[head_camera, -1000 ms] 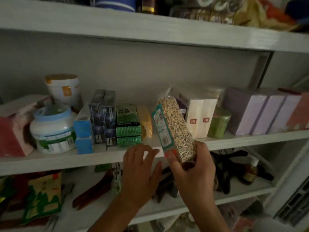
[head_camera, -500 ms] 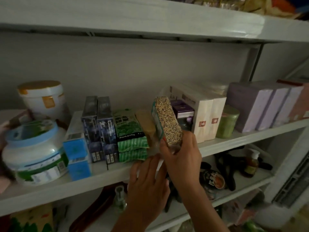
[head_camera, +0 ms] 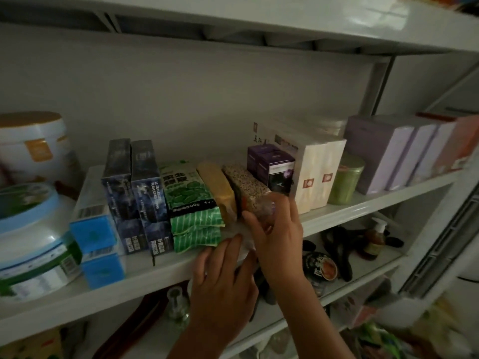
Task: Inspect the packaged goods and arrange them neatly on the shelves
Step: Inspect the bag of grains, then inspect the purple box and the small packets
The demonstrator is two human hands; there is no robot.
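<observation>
- The dark blue boxes [head_camera: 145, 182] read "LUTEIN ESTER"; the rest of the print is too blurred to read.
- The green bag [head_camera: 190, 193], just right of those boxes, shows "500g".
- The grain pack [head_camera: 246, 186] lies on the shelf [head_camera: 363, 203], between a yellow pack [head_camera: 217, 187] and purple boxes [head_camera: 272, 167].
- The right hand [head_camera: 274, 224] grips the grain pack's near end.
- The left hand [head_camera: 223, 278] rests open-fingered on the shelf edge, below the green bag.

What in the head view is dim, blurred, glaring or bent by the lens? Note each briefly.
Head view: dim overall; glare on the top shelf edge; the white tub at far left and the lower right corner are blurred; the wide lens bends the shelf front; the grain pack under the right hand is soft.
</observation>
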